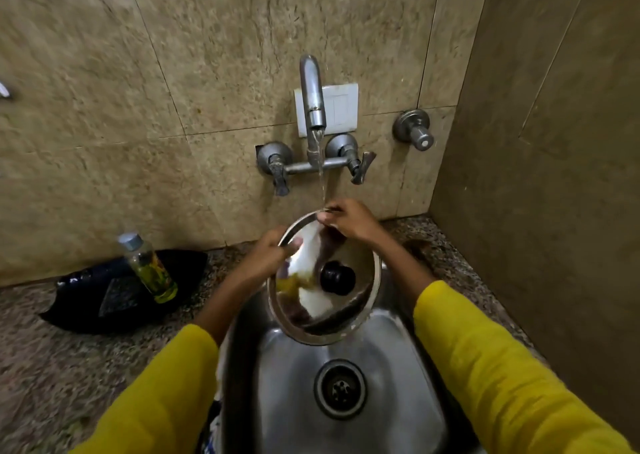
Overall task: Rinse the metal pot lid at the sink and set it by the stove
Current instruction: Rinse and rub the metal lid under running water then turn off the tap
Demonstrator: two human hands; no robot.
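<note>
The round metal pot lid point(349, 310) with a black knob point(337, 277) is held tilted over the steel sink point(346, 360), its knob side facing me. My left hand point(268, 258) grips the lid's left rim. My right hand point(349, 218) pinches the top rim, right under the thin stream of water falling from the wall tap point(313, 97). Both arms wear yellow sleeves. The lid's shiny face reflects white and yellow.
A clear bottle with yellow liquid point(149, 267) stands on a black tray point(117, 292) on the speckled counter, left of the sink. Two tap handles point(277, 166) point(358, 166) and a separate valve point(414, 129) stick out of the tiled wall. A side wall closes the right.
</note>
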